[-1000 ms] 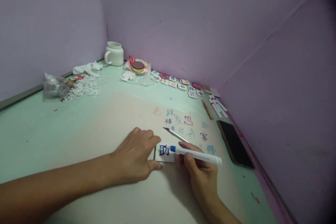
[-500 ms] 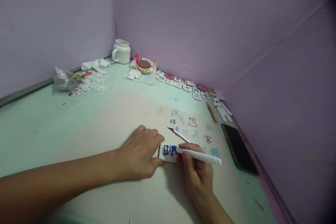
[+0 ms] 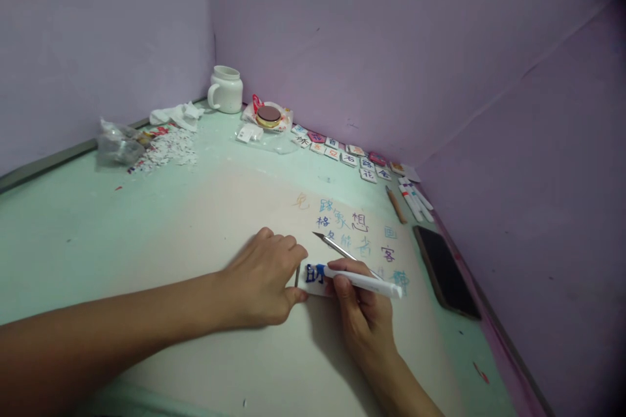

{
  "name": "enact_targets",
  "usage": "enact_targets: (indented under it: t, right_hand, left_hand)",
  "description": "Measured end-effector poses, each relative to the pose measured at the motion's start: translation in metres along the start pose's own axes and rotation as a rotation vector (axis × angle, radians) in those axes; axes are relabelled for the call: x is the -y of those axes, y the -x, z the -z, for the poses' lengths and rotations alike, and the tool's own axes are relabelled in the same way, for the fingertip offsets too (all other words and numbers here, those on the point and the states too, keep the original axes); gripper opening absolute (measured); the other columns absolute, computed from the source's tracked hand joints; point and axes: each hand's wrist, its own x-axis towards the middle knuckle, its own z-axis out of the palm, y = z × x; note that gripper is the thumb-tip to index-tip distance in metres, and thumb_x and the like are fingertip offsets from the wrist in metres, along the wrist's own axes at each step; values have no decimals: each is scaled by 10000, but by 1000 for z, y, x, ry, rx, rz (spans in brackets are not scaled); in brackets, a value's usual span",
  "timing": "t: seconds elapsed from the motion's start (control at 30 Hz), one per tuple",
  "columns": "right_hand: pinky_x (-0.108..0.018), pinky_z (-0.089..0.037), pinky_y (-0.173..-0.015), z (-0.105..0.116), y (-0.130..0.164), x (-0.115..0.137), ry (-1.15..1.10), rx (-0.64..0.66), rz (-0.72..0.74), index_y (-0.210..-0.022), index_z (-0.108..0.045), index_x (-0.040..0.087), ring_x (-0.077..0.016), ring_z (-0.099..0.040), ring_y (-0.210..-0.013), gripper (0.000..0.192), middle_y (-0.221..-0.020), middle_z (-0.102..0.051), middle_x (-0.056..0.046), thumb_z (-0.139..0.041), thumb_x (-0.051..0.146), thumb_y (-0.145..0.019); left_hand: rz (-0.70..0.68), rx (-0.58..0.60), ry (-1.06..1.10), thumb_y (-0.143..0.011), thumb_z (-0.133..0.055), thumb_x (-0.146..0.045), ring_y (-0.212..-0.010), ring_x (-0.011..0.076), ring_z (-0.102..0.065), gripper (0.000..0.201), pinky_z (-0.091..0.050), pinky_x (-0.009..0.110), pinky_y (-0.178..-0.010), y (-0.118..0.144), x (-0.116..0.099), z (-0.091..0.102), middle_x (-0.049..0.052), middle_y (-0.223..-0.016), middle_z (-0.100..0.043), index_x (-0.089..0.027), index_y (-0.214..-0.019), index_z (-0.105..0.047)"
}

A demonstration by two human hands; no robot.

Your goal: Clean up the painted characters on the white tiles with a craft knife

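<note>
Your left hand (image 3: pixel 264 283) pins the small white tile (image 3: pixel 313 279); your right hand (image 3: pixel 362 309) grips the white blue-tipped marker (image 3: pixel 359 280) closed — a slipping tile smears the ink.

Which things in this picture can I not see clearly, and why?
Head view only:
- Small white tile: the left hand and right hand cover its edges.
- Marker tip: hidden against the blue character.
- Row of tiles: characters too small to read.
- Phone: screen dark.
</note>
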Motion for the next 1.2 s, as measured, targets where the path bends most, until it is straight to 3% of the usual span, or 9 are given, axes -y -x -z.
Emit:
enact_targets:
  t: [0.57,0.77,0.93,1.2]
  right_hand:
    - [-243,-464,-544,1,1,5,2,22,-6,-956,-603,213,-133,-577,-606,133,-736,-622,-4,-479,234,-912]
    - [-265,-470,-567,0,2,4,-28,-48,-26,-939,-614,213,-143,-588,-619,142,-747,-627,-11,-484,263,-913]
    - [-253,-479,-551,-1,1,3,-53,-6,-23,-962,-621,213,-138,-594,-612,134,-769,-640,-14,-507,250,-900]
    - [-286,-461,-595,-3,5,8,-116,-59,-81,-912,-622,216,-153,-588,-640,140,-742,-621,-12,-504,291,-903]
  left_hand:
    - [-16,-37,-10,-767,-649,-311,-889,264,-568,289,-383,428,-827,1,2,-3,73,-925,-604,-170,-1008,-576]
    - [-8,-32,-4,-759,-663,-306,-883,270,-564,303,-383,436,-825,2,1,-2,69,-919,-601,-169,-1016,-578]
    - [-12,-24,-6,-766,-653,-289,-891,271,-566,301,-385,444,-826,1,0,-2,72,-920,-598,-164,-1029,-578]
    - [-9,-3,-27,-779,-642,-306,-894,271,-560,297,-386,448,-833,0,-1,0,83,-938,-604,-155,-1027,-582]
